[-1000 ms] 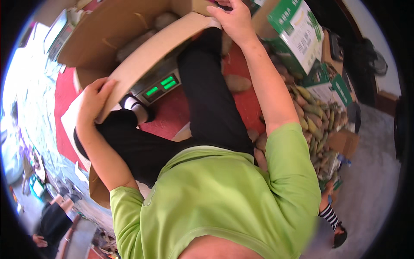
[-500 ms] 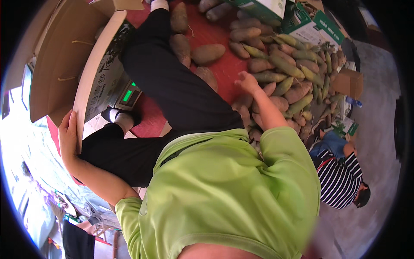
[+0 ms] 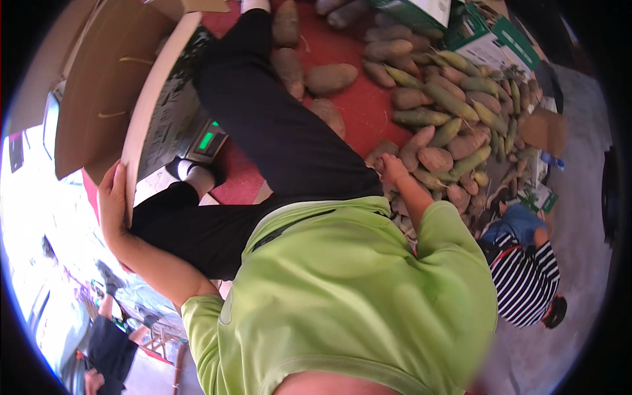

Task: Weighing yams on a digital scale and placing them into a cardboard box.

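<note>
My left hand (image 3: pixel 113 197) grips the edge of an open cardboard box (image 3: pixel 135 141) at the left, its fingers lying along the upright wall. Over on the right, my right hand (image 3: pixel 395 170) is low at the near edge of a heap of long root vegetables that look like radishes (image 3: pixel 434 159), some green and some reddish brown. Its fingers are curled beside a brownish root (image 3: pixel 380 151); what they hold, if anything, is hidden. A few more brownish roots (image 3: pixel 331 79) lie apart on the red surface (image 3: pixel 359 115), beyond my knee.
Next to the box stands a scale with a lit green display (image 3: pixel 206 140). Green-and-white cartons (image 3: pixel 497 43) are at the far right. A person in a striped shirt (image 3: pixel 526 280) is at the right; another in dark clothes (image 3: pixel 115 349) is at the lower left.
My right hand has come down and nearer to me, from above the heap to its near edge, and its fingers have curled. My left hand stays on the box.
</note>
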Available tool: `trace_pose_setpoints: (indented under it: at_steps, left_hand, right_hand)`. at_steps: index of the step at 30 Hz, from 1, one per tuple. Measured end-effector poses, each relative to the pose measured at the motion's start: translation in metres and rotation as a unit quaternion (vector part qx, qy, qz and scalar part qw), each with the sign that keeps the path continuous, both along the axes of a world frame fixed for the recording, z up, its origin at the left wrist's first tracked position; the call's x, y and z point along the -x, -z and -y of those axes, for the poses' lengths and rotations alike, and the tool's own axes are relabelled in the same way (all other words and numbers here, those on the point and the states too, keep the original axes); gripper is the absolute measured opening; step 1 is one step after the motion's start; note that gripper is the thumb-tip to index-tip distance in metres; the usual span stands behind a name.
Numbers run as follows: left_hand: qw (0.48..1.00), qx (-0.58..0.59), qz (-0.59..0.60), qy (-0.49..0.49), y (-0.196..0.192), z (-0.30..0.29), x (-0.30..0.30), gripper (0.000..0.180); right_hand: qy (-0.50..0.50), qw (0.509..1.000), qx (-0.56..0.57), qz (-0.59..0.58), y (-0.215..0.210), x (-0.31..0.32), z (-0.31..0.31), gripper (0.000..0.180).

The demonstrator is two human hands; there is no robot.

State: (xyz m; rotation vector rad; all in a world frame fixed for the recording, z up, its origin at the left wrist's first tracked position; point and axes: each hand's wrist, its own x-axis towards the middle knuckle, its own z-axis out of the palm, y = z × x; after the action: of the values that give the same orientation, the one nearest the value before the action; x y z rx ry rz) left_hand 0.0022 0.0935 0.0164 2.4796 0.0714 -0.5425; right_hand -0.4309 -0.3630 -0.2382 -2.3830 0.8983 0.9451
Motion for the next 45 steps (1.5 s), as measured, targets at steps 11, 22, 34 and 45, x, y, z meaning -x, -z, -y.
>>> trace_pose_setpoints:
  at_steps: [11,22,34,45]
  left_hand:
    - [0.996,0.012,0.081,0.032,-0.008,0.017,0.010,0.047]
    - [0.996,-0.018,0.087,0.021,-0.001,0.003,0.005,0.074]
    - [0.992,-0.050,0.115,0.021,0.003,0.005,0.009,0.083]
    - [0.986,-0.043,0.155,0.042,0.003,0.008,0.006,0.092]
  right_hand:
    - [-0.001,1.000,-0.006,0.011,0.002,-0.007,0.015,0.048]
    - [0.084,0.943,-0.029,0.320,-0.114,-0.150,0.037,0.059]
    - [0.046,0.725,-0.200,0.657,-0.293,-0.372,-0.018,0.051]
    - [-0.144,0.728,-0.361,0.565,-0.297,-0.467,-0.173,0.054]
